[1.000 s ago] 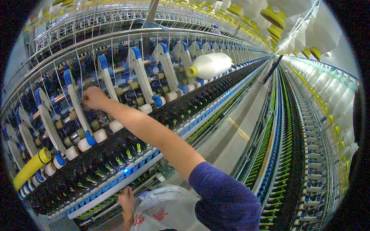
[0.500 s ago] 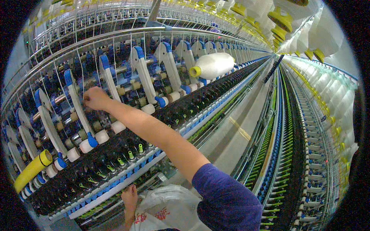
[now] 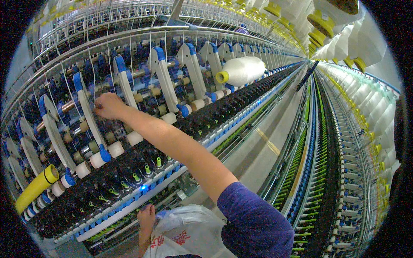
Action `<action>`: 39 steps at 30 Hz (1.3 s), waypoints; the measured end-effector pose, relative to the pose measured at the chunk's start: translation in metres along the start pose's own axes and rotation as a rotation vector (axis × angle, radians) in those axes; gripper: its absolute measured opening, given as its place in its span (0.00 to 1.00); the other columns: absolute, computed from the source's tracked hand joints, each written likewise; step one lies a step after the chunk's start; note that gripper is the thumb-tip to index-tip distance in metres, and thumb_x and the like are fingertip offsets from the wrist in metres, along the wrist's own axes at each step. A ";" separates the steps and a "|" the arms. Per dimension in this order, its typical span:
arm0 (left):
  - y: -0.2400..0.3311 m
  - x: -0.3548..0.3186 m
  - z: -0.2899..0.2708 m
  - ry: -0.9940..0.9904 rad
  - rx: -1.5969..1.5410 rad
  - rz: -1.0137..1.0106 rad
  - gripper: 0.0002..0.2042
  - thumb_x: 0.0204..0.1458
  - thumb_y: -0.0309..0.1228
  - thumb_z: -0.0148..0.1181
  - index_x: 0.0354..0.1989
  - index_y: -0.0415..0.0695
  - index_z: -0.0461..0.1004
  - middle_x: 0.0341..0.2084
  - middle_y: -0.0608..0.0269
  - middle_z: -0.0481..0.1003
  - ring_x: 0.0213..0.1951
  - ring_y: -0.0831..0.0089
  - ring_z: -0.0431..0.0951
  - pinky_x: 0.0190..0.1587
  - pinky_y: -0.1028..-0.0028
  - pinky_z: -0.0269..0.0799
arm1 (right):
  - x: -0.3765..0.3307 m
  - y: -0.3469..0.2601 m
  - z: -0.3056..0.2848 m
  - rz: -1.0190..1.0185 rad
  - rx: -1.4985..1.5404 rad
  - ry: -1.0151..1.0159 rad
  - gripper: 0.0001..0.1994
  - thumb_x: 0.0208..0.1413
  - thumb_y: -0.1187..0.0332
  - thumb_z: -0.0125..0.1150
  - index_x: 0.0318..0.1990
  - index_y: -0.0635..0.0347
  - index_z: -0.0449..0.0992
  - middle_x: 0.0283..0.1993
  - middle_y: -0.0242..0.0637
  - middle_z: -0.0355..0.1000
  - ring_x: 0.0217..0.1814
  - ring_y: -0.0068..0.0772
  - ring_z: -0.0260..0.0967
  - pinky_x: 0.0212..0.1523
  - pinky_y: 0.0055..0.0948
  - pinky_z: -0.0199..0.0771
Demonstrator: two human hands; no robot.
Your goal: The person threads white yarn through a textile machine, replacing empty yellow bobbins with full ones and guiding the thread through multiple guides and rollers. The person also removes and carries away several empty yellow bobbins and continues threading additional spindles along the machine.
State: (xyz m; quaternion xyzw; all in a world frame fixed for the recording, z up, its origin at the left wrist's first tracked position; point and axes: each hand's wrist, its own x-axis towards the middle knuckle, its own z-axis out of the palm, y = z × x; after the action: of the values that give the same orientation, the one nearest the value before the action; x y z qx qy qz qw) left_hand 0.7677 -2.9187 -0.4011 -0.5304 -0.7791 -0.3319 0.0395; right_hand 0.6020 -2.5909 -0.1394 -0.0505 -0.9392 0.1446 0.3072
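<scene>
My right arm reaches across the spinning frame. My right hand (image 3: 109, 106) is among the rollers, just right of a pale lever arm (image 3: 89, 114) with a blue tip. Its fingers are bent together, and anything between them is too small to make out. My left hand (image 3: 146, 216) is low, beside the white apron (image 3: 189, 225) on my body and below the machine's front rail (image 3: 124, 210). The fingers there are curled in, and what they may hold is hidden. Thin white yarns (image 3: 91, 62) run down to the rollers near my right hand.
A white yarn cone (image 3: 243, 71) with a yellow end lies on the lever arms. A yellow tube (image 3: 36, 189) rests at the left. Green-tipped spindles (image 3: 147, 169) line the front. Across the grey aisle (image 3: 258, 142) stands another frame (image 3: 344, 172), with white bobbins (image 3: 365, 92) hanging above.
My right hand stays among the rollers with only a slight shift. A blue light now shows on the spindle rail. The whole view has moved a little.
</scene>
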 end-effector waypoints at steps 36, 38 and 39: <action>0.005 -0.017 0.002 -0.232 -0.009 -0.231 0.07 0.50 0.36 0.54 0.31 0.49 0.75 0.22 0.55 0.74 0.21 0.57 0.75 0.20 0.61 0.71 | -0.062 -0.065 -0.057 -0.193 -0.101 0.412 0.13 0.51 0.72 0.60 0.45 0.63 0.74 0.40 0.44 0.73 0.41 0.40 0.72 0.43 0.32 0.71; 0.002 -0.025 0.000 -0.286 -0.052 -0.274 0.07 0.50 0.36 0.54 0.31 0.49 0.75 0.22 0.56 0.74 0.21 0.56 0.75 0.20 0.61 0.71 | -0.148 -0.089 -0.050 -0.213 0.005 0.286 0.04 0.52 0.70 0.56 0.29 0.59 0.69 0.28 0.38 0.70 0.29 0.31 0.66 0.28 0.28 0.63; 0.000 -0.030 -0.001 -0.293 -0.065 -0.284 0.07 0.49 0.35 0.54 0.31 0.49 0.75 0.21 0.56 0.74 0.21 0.56 0.75 0.20 0.61 0.71 | -0.190 -0.094 -0.021 -0.226 0.144 0.265 0.05 0.52 0.67 0.55 0.30 0.58 0.71 0.26 0.38 0.69 0.26 0.33 0.66 0.26 0.29 0.64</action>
State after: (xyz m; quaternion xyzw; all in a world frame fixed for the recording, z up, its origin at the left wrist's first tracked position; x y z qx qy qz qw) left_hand 0.7803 -2.9429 -0.4128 -0.4586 -0.8325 -0.2784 -0.1383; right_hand 0.7670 -2.7106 -0.2015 0.0590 -0.8775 0.1678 0.4453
